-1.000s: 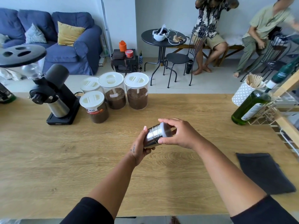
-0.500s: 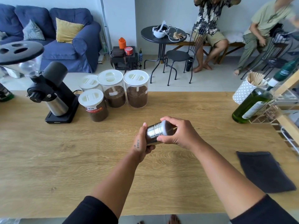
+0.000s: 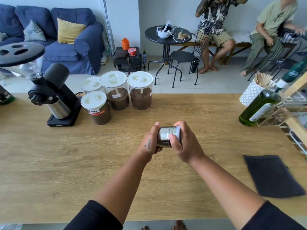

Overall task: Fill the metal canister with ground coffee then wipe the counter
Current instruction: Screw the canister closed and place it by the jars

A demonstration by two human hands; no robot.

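A small shiny metal canister [image 3: 164, 136] is held on its side above the middle of the wooden counter [image 3: 83, 155]. My left hand [image 3: 150, 143] grips its left end. My right hand [image 3: 184, 143] wraps over its right end, where the lid is, thumb across the front. Several clear jars with white lids hold ground coffee at the back: a near-left one with a red label [image 3: 98, 108], a middle one [image 3: 116, 92] and a right one [image 3: 140, 90]. A dark folded cloth [image 3: 270, 175] lies on the counter at the right.
A black coffee grinder [image 3: 54, 95] with a steel cup stands at the left. A green bottle [image 3: 259, 107], a patterned cup of wooden sticks [image 3: 255, 90] and a wire rack [image 3: 282, 113] crowd the right edge. Two people sit beyond the counter.
The canister has been turned closer to level and drawn slightly nearer to me. My right hand has shifted further round the lid end. Both hands keep hold of it.
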